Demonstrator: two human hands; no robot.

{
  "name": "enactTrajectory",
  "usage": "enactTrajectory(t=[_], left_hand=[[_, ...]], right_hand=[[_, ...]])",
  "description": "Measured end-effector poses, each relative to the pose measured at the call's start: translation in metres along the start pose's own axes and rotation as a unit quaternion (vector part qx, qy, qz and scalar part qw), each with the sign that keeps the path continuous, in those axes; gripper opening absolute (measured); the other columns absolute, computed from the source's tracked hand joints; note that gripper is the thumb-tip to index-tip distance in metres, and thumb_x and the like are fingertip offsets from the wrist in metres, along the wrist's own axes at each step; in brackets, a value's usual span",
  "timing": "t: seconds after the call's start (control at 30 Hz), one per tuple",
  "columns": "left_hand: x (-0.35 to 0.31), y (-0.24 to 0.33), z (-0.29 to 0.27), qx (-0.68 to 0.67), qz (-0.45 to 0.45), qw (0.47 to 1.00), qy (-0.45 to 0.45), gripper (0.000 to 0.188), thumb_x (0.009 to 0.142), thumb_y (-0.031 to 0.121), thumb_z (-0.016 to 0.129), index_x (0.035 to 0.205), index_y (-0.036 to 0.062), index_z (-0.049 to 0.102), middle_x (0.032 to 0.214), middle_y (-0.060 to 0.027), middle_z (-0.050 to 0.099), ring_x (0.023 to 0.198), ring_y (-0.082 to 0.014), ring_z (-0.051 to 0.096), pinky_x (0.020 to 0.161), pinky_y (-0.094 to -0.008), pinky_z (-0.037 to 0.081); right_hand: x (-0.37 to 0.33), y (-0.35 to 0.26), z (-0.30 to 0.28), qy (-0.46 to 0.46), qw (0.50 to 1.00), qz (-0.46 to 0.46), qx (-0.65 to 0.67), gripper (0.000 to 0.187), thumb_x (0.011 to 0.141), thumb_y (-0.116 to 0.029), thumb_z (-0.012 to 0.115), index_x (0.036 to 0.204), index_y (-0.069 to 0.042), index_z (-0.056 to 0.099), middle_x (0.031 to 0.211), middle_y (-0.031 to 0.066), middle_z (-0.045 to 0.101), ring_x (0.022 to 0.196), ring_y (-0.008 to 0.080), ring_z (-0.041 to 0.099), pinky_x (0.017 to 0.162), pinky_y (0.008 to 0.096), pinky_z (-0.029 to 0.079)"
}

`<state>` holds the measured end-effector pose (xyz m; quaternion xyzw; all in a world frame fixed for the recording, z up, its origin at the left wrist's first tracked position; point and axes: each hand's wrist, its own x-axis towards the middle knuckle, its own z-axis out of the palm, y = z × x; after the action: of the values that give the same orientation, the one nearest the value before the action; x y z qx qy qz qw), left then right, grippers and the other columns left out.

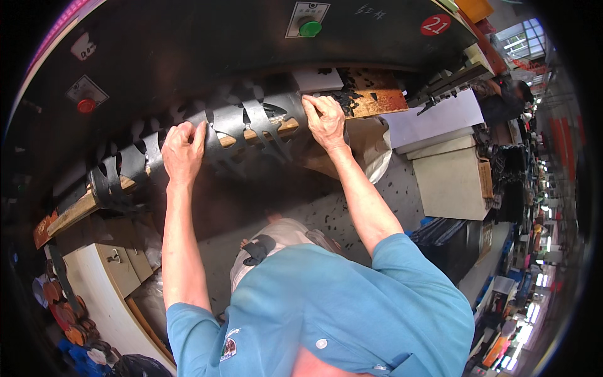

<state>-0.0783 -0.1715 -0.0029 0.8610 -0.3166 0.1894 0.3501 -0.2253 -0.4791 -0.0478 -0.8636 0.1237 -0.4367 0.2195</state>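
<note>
A black leather-like sheet [229, 122] with many cut-out holes lies along the wooden board [78, 210] of a dark machine. Its near edge hangs over the front of the board in strips. My left hand [183, 151] is closed on the sheet's near edge, left of the middle, with thumb and fingers pinched together. At the sheet's right end my right hand [325, 119] pinches its edge, fingers bent. Small black scraps lie on the board [389, 99] to the right of my right hand, next to a white block [317, 80].
Over the sheet stands the machine's dark front with a green button [310, 28] and a red button [86, 105]. Pale cabinets stand at the right [449, 182] and lower left [103, 276]. Black scraps litter the grey floor [402, 188].
</note>
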Motion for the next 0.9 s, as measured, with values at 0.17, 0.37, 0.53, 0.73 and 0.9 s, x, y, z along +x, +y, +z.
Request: enactTrajectory(t=[0.17,0.37,0.53,0.73,0.9], left_hand=[[-0.002,0.001,-0.001,-0.003,0.002,1.0,0.001,0.04,0.093,0.022,0.079,0.07,0.0026,0.053,0.071,-0.0137,0.058,0.074,-0.0349,0.061,0.069,-0.0475,0.048],[-0.003,0.004,-0.003,-0.013,0.029,0.999,-0.007,0.035,0.09,0.01,0.082,0.073,0.0034,0.052,0.071,-0.0139,0.054,0.072,-0.0351,0.056,0.066,-0.0475,0.046],[0.0,0.006,-0.009,-0.041,0.006,0.998,-0.047,0.032,0.087,0.008,0.082,0.074,0.0026,0.053,0.074,-0.015,0.056,0.072,-0.037,0.056,0.066,-0.0481,0.046],[0.029,0.003,-0.024,-0.036,-0.066,0.97,-0.232,0.03,0.088,0.015,0.082,0.074,0.0018,0.059,0.075,-0.0165,0.06,0.075,-0.0386,0.062,0.067,-0.0487,0.049],[0.081,-0.011,-0.032,-0.113,-0.112,0.933,-0.324,0.034,0.091,0.022,0.08,0.072,-0.0001,0.063,0.071,-0.0193,0.063,0.066,-0.041,0.064,0.06,-0.0483,0.05]], right_hand=[[-0.003,-0.002,-0.008,-0.018,0.996,0.045,0.07,0.006,0.091,-0.008,0.075,0.095,-0.005,0.078,0.086,0.0126,0.072,0.083,0.0328,0.068,0.076,0.0431,0.053],[-0.002,-0.006,-0.017,-0.044,0.996,0.056,0.051,0.006,0.094,-0.006,0.076,0.097,-0.001,0.076,0.086,0.0101,0.071,0.081,0.0248,0.069,0.077,0.0343,0.054],[0.03,-0.019,-0.017,-0.133,0.894,0.403,0.144,0.022,0.097,-0.021,0.079,0.09,0.0,0.079,0.069,-0.0008,0.07,0.062,0.0048,0.057,0.057,0.0257,0.046],[0.129,-0.04,0.058,-0.179,0.971,0.152,0.038,0.078,0.082,-0.035,0.092,0.142,0.003,0.06,0.135,0.0199,0.065,0.123,0.0276,0.064,0.107,0.0394,0.05],[0.181,-0.048,0.114,-0.339,0.935,0.105,-0.03,0.111,0.071,-0.052,0.093,0.158,0.0,0.045,0.157,0.0359,0.04,0.144,0.0512,0.042,0.122,0.0518,0.037]])
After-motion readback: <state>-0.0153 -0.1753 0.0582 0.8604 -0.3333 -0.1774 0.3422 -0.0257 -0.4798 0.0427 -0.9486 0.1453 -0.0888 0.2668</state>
